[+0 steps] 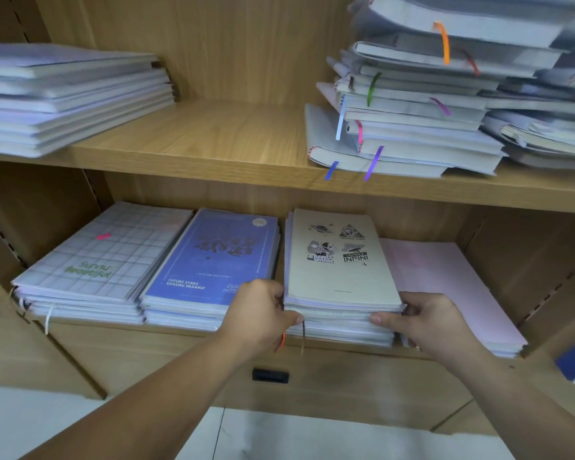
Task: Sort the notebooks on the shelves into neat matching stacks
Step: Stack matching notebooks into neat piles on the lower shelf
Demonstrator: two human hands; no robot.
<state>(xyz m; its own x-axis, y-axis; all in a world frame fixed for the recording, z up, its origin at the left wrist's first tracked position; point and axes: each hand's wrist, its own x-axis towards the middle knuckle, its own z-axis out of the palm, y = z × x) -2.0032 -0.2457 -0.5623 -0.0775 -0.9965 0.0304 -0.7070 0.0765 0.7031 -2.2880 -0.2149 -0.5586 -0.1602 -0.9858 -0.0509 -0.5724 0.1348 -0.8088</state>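
Both arms reach forward to the lower shelf (pixel 193 331), one on either side of the beige notebook stack (pixel 339 260). The left hand (pixel 263 310) grasps its front left corner, fingers curled round the side and the thumb laid along the front edge. The right hand (pixel 425 323) grasps the front right corner in the same way, its thumb pressed to the page edges and its fingers wrapped round the right side. The top cover of this stack bears small space stickers, and two ribbon markers (pixel 282 341) hang from its front edge just beside the left thumb. The stack stands third in a row of four on the lower shelf. To its left, just beside it, is the blue notebook stack (pixel 213 260), and left of that the grid-cover stack (pixel 97 257) with green lettering. To its right lies the lower pink stack (pixel 445 283), partly behind the right hand. On the upper shelf (pixel 239 137) a white-covered stack (pixel 63 94) sits at the left. Well apart at the right rises an untidy pile (pixel 412 111) of thicker notebooks lying at mixed angles, with coloured ribbon bookmarks trailing from it. Under the lower shelf is a black drawer handle (pixel 270 375).
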